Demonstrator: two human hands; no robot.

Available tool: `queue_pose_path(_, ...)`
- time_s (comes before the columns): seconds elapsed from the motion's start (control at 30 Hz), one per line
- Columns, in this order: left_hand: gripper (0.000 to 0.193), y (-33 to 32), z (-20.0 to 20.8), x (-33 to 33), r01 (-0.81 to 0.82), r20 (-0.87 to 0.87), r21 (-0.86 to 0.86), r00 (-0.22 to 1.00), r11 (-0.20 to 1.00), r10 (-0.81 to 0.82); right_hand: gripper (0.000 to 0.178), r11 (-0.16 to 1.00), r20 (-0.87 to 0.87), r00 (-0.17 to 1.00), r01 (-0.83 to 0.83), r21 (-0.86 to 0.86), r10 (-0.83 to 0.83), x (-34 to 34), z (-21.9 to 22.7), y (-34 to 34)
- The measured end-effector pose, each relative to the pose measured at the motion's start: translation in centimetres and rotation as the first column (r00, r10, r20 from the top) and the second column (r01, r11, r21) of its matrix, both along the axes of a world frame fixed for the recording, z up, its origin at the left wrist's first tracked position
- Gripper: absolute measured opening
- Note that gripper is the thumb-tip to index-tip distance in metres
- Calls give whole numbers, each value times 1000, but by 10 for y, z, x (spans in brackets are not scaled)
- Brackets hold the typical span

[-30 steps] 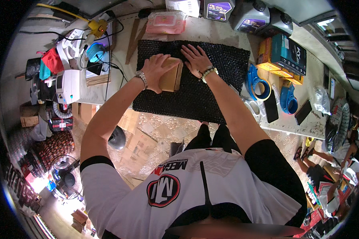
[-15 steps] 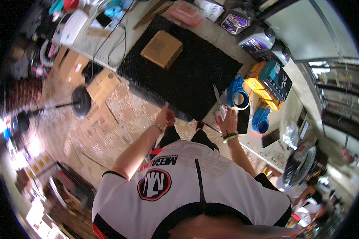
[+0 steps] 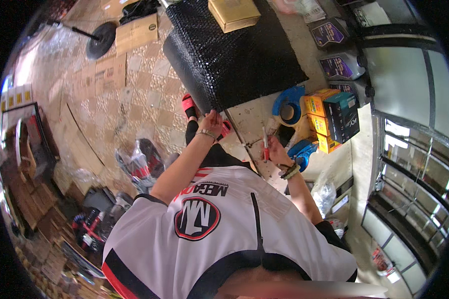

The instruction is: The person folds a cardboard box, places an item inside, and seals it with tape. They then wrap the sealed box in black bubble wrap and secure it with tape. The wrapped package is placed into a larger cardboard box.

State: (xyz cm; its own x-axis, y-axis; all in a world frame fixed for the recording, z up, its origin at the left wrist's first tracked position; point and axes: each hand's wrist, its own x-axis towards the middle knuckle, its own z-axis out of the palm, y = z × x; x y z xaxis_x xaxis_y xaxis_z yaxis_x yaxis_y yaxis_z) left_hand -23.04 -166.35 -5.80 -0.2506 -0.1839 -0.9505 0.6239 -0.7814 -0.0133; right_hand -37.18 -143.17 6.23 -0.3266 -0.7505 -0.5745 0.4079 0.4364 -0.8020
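Observation:
A sheet of black bubble wrap (image 3: 254, 65) covers the table and droops over its left edge. My left hand (image 3: 211, 124) is closed at the near corner of the drooping part, its fingers pinching the wrap's edge. In my right hand (image 3: 278, 152) is a pair of scissors (image 3: 266, 144) with red handles, held upright beside the table's near part, blades pointing away from me. A brown cardboard box (image 3: 234, 15) sits on the wrap at the far side.
Right of the wrap stand a blue tape dispenser (image 3: 289, 105), a second blue dispenser (image 3: 303, 151) and stacked yellow and dark boxes (image 3: 334, 119). Grey bottles (image 3: 341, 66) line the far right. Flattened cardboard (image 3: 102, 74) and a round black stand base (image 3: 101, 41) are on the tiled floor.
The view has swung, so the table appears higher. My right hand has lifted the scissors off the table, and my left hand is now at the wrap's near corner.

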Motion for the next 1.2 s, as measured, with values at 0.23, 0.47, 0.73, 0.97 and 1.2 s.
queue_pose_path(0.23,32,-1,50,-32,212,-17,173,977,962,-213,47,936,320,894,-348,60,312,-9,-14,-6)
queue_pose_path(0.47,41,-18,28,-32,477,-128,285,878,831,-460,59,930,196,926,-349,117,322,-6,-16,-28)
queue_pose_path(0.73,34,8,-17,-39,298,47,71,952,952,-302,48,909,110,921,-386,158,373,-7,-23,-72)
queue_pose_path(0.97,19,24,32,-52,33,21,129,999,991,-36,50,892,81,916,-402,208,394,-4,-2,-77)
queue_pose_path(1.2,29,13,82,-48,-18,-315,45,949,999,31,55,916,30,940,-338,214,340,-2,12,-80)
